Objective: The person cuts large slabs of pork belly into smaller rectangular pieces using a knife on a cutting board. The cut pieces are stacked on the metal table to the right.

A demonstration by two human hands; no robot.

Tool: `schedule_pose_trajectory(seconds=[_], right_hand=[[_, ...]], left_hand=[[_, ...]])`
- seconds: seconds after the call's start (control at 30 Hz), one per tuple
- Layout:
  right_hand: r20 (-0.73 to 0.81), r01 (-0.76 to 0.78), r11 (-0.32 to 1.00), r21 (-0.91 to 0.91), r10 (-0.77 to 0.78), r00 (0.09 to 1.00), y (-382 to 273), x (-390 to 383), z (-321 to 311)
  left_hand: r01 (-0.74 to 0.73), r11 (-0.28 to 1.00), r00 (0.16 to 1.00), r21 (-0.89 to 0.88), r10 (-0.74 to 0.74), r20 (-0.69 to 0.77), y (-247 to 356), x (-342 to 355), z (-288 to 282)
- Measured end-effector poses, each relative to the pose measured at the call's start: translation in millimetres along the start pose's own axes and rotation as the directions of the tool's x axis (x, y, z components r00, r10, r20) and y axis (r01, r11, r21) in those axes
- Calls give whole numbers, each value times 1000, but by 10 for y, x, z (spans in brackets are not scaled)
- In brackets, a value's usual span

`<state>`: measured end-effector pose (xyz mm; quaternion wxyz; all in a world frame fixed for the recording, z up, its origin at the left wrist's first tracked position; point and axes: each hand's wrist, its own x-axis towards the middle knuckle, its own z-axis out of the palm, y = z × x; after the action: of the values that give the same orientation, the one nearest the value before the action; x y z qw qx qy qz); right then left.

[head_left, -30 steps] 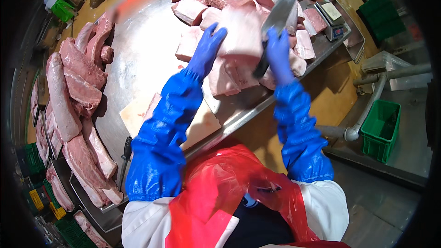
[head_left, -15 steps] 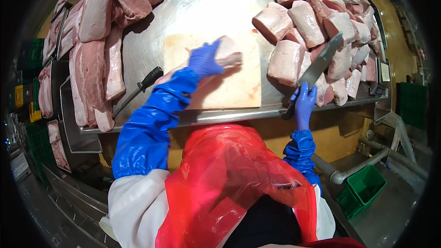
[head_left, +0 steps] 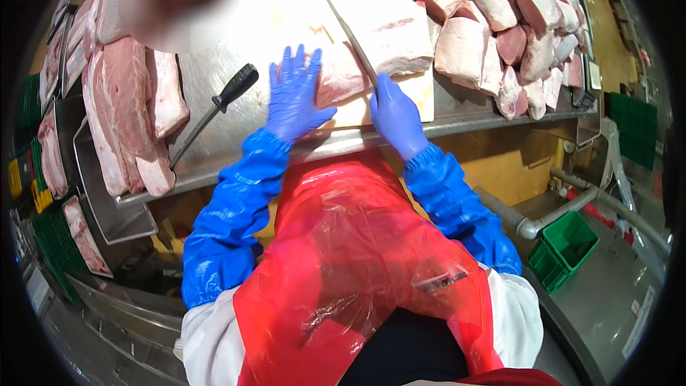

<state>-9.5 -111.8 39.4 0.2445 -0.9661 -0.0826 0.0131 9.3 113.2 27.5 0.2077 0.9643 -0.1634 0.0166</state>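
Observation:
A long pale slab of pork (head_left: 404,43) lies across the white cutting board (head_left: 420,100) in front of me. My left hand (head_left: 294,96), in a blue-purple glove, is flat with its fingers stretched out at the slab's left end. My right hand (head_left: 397,116), gloved alike, is wrapped round a knife's handle, which the fingers hide. The knife blade (head_left: 351,37) points up and away to the left, over the slab's middle. I cannot tell whether its edge is in the meat.
Cut pork chunks (head_left: 461,53) crowd the table's right side. Long uncut pork slabs (head_left: 121,107) are stacked at left, partly behind a blurred patch. A black-handled sharpening steel (head_left: 227,94) leans beside them. The metal table edge (head_left: 457,126) runs before me; a green crate (head_left: 564,249) stands below right.
My right hand has brought the knife left, from beside the cut chunks to over the slab. My left hand, earlier curled round the pork on the board, now lies flat. The view has shifted.

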Motion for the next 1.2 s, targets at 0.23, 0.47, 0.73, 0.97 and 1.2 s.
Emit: schedule_pose_trajectory(seconds=[0.23,0.47,0.73,0.97,1.2], right_hand=[[296,-248,963,106,208,932,19,-191,-76],[306,-297,953,52,268,914,239,-420,239],[202,-429,604,671,409,890,675,-1076,-629],[244,-348,120,930,504,828,1458,-521,-639],[-408,31,476,879,716,567,2675,-93,-2377]], left_hand=[[-57,996,996,62,53,71,9,177,291],[166,985,981,-53,-160,107,-312,925,68],[546,350,767,-761,157,623,-159,1646,354],[694,-645,674,-320,427,603,839,1384,1204],[82,239,836,-968,512,197,3423,3310,563]])
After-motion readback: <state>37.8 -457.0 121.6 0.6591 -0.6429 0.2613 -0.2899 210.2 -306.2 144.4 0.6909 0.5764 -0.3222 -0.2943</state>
